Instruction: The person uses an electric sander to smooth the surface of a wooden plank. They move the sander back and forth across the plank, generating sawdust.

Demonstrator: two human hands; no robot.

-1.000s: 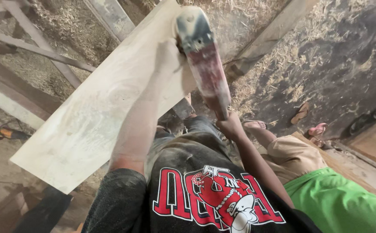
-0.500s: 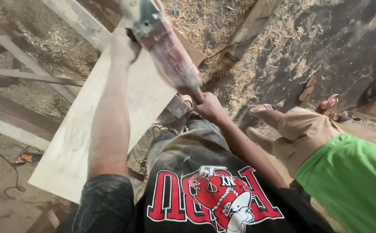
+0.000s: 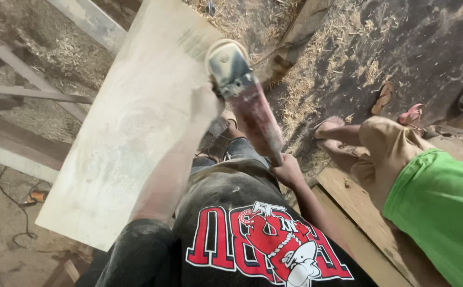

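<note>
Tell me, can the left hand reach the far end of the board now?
Probably not. The left hand grips the front of the grinder, mid-board, with the arm stretched; the board runs well beyond it.

Grinder [image 3: 245,98] disc hidden; board [image 3: 130,122] cut off top.

A rough woodworking shop is showing here; a pale board [image 3: 130,133] is lying across timber trestles [image 3: 24,95]; sawdust and shavings [image 3: 316,79] are covering the dark floor right of the board; planks [image 3: 364,218] are lying further right.
</note>
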